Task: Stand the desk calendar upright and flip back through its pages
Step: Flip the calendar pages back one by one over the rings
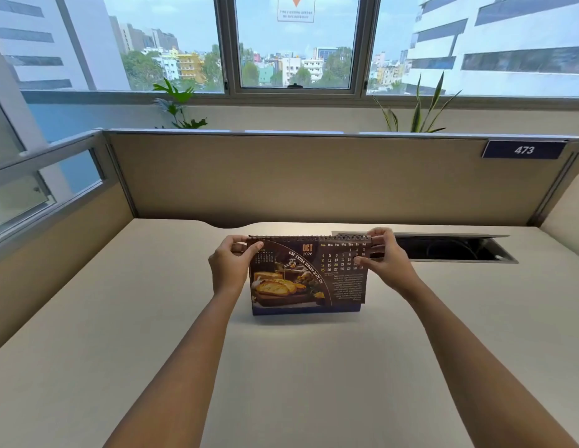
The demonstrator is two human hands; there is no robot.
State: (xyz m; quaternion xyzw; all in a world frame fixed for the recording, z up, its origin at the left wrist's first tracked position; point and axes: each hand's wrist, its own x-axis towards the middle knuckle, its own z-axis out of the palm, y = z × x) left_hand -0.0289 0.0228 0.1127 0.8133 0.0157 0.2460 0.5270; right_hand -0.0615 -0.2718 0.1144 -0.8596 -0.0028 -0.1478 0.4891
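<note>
The desk calendar (306,276) stands upright on the beige desk (152,318), its spiral binding on top. Its front page is dark brown, reads OCT 2026 and carries a photo of toasted bread. My left hand (230,266) pinches the upper left corner of the calendar, thumb on the front. My right hand (387,260) holds the upper right corner, thumb pressed on the front page near the dates and fingers curled over the binding. The page's lower right edge lifts slightly off the blue base.
An open cable hatch (443,248) with a raised lid lies in the desk just behind and right of the calendar. Tan partition panels (314,179) wall the desk at the back and both sides; one bears a 473 sign (524,150). Plants and windows stand beyond.
</note>
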